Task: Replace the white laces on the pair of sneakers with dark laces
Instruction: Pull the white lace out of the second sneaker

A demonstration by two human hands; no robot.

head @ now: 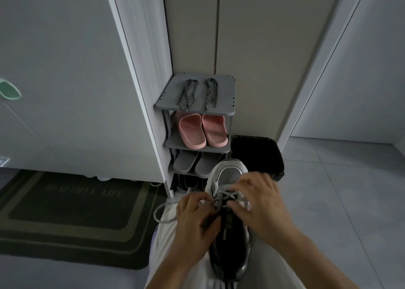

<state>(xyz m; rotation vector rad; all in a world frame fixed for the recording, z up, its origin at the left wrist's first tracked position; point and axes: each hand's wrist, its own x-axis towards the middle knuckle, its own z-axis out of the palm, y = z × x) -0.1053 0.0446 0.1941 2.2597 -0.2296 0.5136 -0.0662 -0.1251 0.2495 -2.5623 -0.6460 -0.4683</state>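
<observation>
Lower centre of frame, left hand and right hand are pinching the white lace, probably unthreading the lap-braced sneaker.

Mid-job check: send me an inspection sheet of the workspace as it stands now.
Surface: lap in white trousers carries the shoe; grey tiled floor around.
Job's things: grey-and-white mesh sneaker with black heel, toe pointing away, its white lace partly unthreaded, one loop hanging left; two dark braided laces lie untouched on top of the grey shoe rack; second sneaker not identifiable.
Clutter: pink slides and grey slides on lower shelves; black bin beside the rack; dark doormat.
Grippers: left hand and right hand both pinch the white lace; right blurred.
Cables: nothing seen.
Surroundings: pale cabinet panels; dim light.
</observation>
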